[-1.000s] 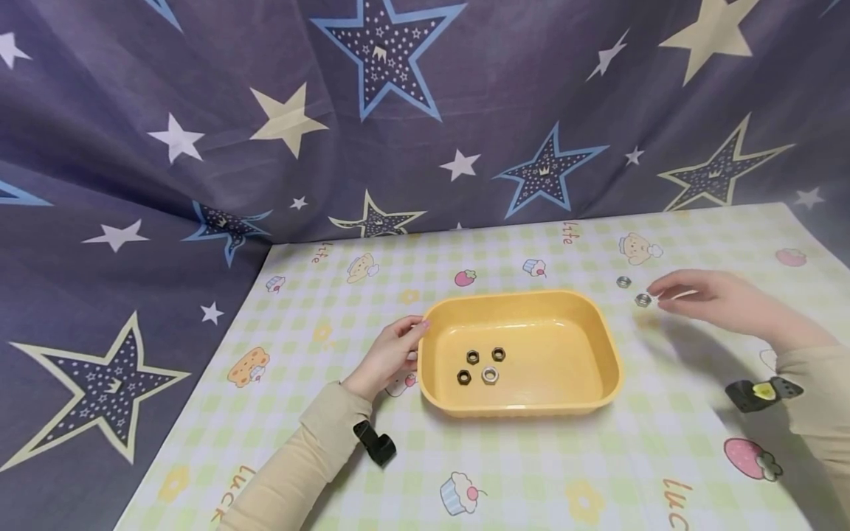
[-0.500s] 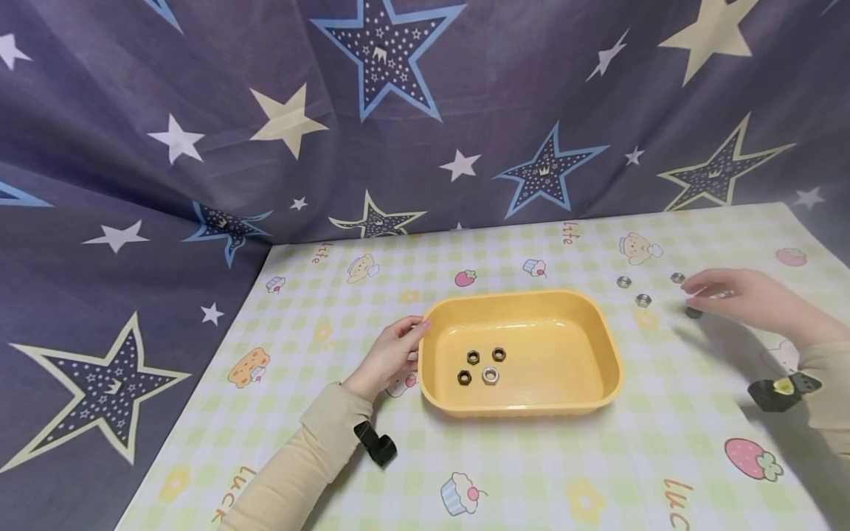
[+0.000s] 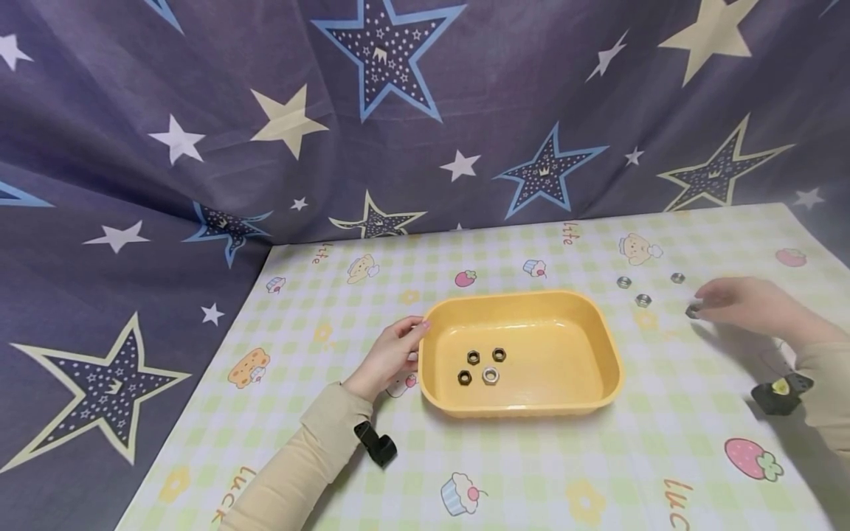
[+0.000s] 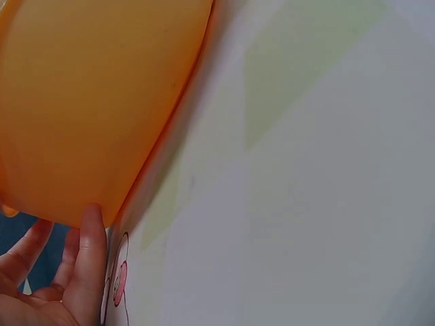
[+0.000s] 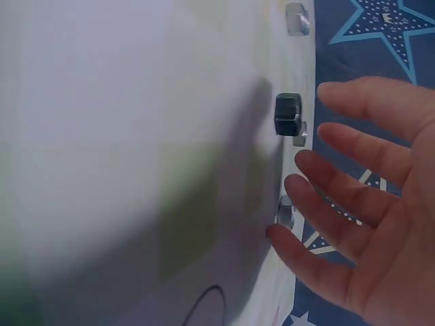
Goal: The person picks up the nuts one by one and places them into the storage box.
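Note:
A yellow plastic basin (image 3: 584,354) stands mid-table in the head view. My left hand (image 3: 392,350) holds its left end, thumb at the rim and fingers against the outer wall; the left wrist view shows the fingertips (image 4: 93,214) on that wall. My right hand (image 3: 747,306) hovers low at the right, its fingertips beside a dark hex nut (image 3: 693,310). In the right wrist view the fingers are spread apart, and the dark nut (image 5: 288,114) stands just beyond them. Silver nuts (image 3: 643,301) lie between this hand and the basin.
Inside the basin, several nuts lie toward the left, dark ones (image 3: 464,377) and a larger silver one (image 3: 490,375). A checked, printed cloth (image 3: 531,472) covers the table. Behind hangs a dark star-patterned curtain (image 3: 425,147).
My right hand has moved right, away from the silver nuts, uncovering another silver nut and the dark one. It then dipped slightly toward the dark nut. My left hand and the basin stayed put.

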Demonstrator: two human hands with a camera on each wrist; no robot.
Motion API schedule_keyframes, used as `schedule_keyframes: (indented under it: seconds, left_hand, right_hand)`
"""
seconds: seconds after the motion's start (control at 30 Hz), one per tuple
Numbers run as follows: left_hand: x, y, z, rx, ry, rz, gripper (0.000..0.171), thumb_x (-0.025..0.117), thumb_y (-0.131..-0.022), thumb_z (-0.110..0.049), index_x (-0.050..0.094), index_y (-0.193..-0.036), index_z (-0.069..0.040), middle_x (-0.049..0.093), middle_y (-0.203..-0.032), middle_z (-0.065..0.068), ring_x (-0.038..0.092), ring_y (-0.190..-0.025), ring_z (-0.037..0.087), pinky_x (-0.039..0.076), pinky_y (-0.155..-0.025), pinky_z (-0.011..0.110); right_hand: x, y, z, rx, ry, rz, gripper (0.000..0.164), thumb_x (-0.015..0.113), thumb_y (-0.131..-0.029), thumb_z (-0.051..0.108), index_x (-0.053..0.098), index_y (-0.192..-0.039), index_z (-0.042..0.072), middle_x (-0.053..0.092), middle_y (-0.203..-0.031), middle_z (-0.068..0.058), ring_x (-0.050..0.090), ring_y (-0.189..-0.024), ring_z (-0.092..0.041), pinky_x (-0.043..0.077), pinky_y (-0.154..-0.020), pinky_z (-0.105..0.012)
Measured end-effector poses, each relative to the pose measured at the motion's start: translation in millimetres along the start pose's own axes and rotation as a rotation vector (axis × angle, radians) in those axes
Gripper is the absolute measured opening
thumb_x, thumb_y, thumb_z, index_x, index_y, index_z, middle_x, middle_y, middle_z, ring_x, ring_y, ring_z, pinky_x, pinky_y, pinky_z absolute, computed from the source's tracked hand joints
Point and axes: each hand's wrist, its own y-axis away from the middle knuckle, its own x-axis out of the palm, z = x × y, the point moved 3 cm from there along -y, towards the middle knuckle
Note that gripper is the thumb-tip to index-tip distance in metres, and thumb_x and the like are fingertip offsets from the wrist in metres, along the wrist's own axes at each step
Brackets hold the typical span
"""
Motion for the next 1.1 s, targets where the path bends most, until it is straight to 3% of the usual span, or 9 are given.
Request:
schedule_keyframes:
  seconds: [0.33, 0.67, 0.97, 1.1]
  left_hand:
    - [0.5, 1.9, -1.6, 0.002, 0.006, -0.001, 0.035, 0.051, -0.098, -0.027, 0.056, -0.124, -0.004, 0.061, -0.100, 0.008, 0.059, -0.072, 0.011, 0.056, -0.064, 0.027]
    - [6.1, 25.4, -25.2, 0.011, -0.002, 0.006, 0.034, 0.050, -0.099, -0.024, 0.055, -0.122, 0.000, 0.061, -0.098, 0.008, 0.060, -0.072, 0.010, 0.056, -0.066, 0.026]
    - [5.6, 23.5, -23.8, 0.013, -0.016, 0.004, 0.033, 0.050, -0.099, -0.024, 0.056, -0.122, 0.000, 0.061, -0.099, 0.009, 0.059, -0.072, 0.010, 0.055, -0.065, 0.025]
    - [2.5, 10.5, -10.3, 0.007, -0.007, 0.003, 0.035, 0.051, -0.099, -0.027, 0.055, -0.123, -0.002, 0.061, -0.098, 0.008, 0.059, -0.070, 0.010, 0.055, -0.063, 0.025]
  right_hand:
    - [5, -3, -1, 0.023, 0.045, 0.039, 0.044, 0.072, -0.080, 0.017, 0.058, -0.109, -0.014, 0.059, -0.108, -0.034, 0.053, -0.100, -0.053, 0.041, -0.086, -0.063]
    - [4, -4, 6, 0.064, 0.044, 0.078, 0.043, 0.071, -0.078, 0.014, 0.059, -0.105, -0.017, 0.059, -0.103, -0.036, 0.054, -0.096, -0.054, 0.041, -0.084, -0.065]
    - [8, -10, 3, 0.055, 0.060, 0.086, 0.032, 0.069, -0.076, 0.010, 0.063, -0.098, -0.013, 0.064, -0.093, -0.031, 0.060, -0.083, -0.045, 0.046, -0.077, -0.060]
    - [8, -10, 2, 0.061, 0.056, 0.089, 0.032, 0.069, -0.077, 0.009, 0.063, -0.098, -0.014, 0.063, -0.093, -0.032, 0.059, -0.084, -0.046, 0.046, -0.077, -0.060]
